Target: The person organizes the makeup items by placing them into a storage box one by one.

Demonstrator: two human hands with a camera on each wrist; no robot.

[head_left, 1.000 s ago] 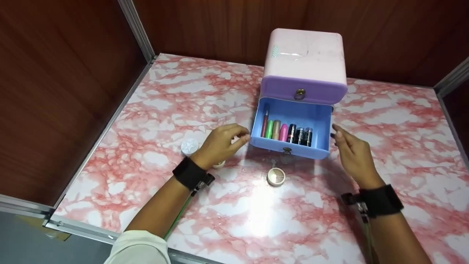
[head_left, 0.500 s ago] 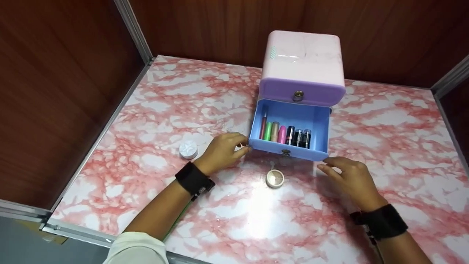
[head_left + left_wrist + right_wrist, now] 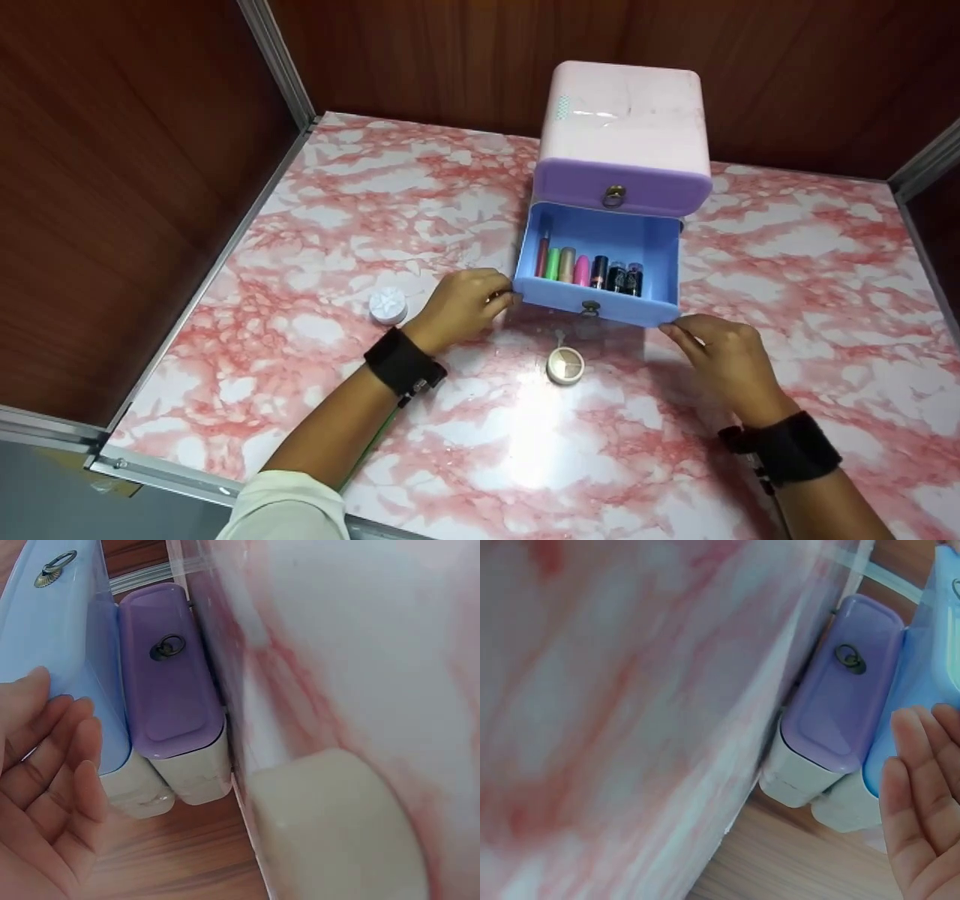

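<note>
The blue drawer (image 3: 637,312) stands pulled out from the lower level of a pale pink drawer box (image 3: 630,120). My left hand (image 3: 461,309) pinches its left front corner, the thumb on the front face in the left wrist view. At the right front corner, my right hand (image 3: 724,364) holds the drawer with thumb and fingers drawn together. Several makeup tubes lean in a row inside, among them a green tube (image 3: 553,264) and a pink tube (image 3: 582,271). Above, the purple drawer (image 3: 570,180) is closed, with a brass ring pull (image 3: 613,196).
A round pot with a sectioned top (image 3: 565,366) lies in front of the blue drawer. A white jar with a star lid (image 3: 388,305) stands left of my left hand. Dark wood panels (image 3: 420,67) rise at the back and left of the marbled table (image 3: 360,180).
My right hand has come down from the drawer's right side to its front right corner and taken hold there. The left hand has closed in on the left corner. The drawer stays pulled out.
</note>
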